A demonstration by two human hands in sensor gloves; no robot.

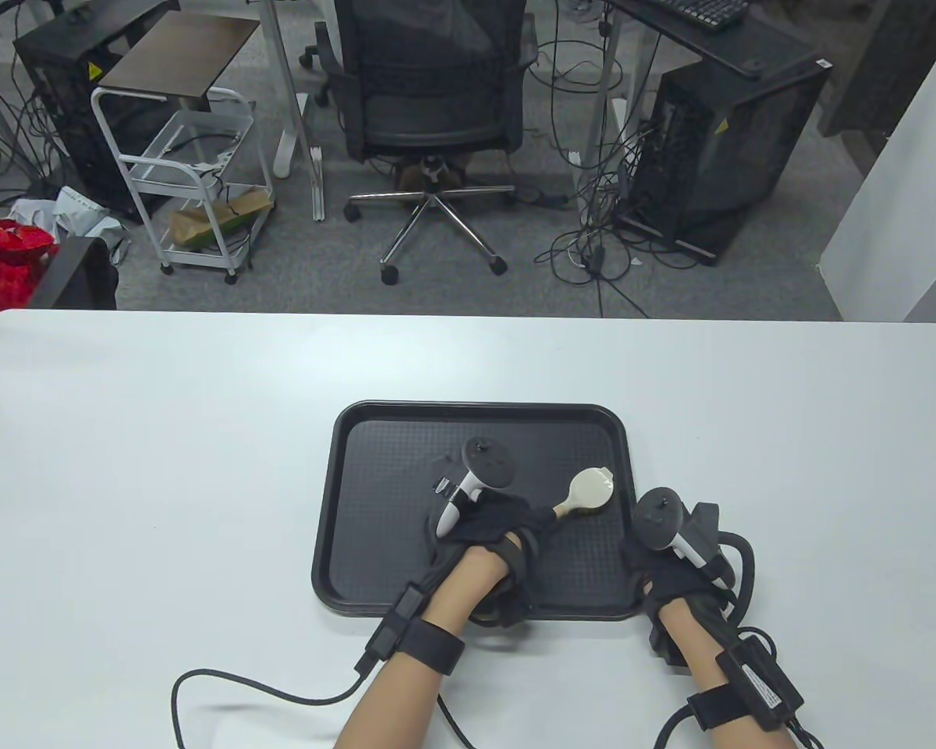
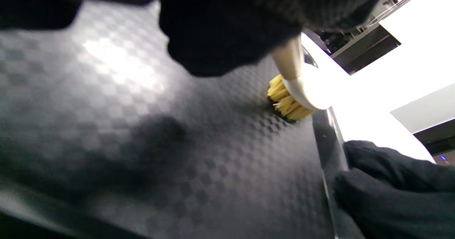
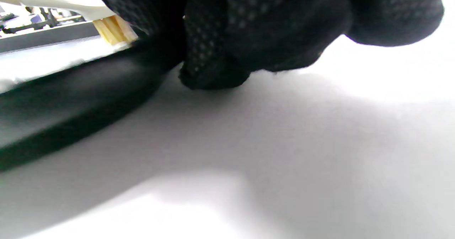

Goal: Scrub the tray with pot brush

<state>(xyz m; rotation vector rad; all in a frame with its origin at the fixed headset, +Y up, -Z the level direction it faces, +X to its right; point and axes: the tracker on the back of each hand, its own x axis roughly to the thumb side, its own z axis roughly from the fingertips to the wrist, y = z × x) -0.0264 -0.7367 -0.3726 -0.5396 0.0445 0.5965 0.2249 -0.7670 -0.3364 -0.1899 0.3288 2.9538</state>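
On the white bench (image 1: 203,437) sits the black tray (image 1: 374,499); my left hand (image 1: 491,527) grips the pot brush (image 1: 589,493), bristles down near its right rim, which my right hand (image 1: 663,562) holds. Hard strokes there could skid the tray.

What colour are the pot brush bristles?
Yellow bristles, clearest in the left wrist view.

Gloved right hand (image 3: 249,29) rests on the table (image 3: 284,153) against the tray (image 3: 71,89) rim.
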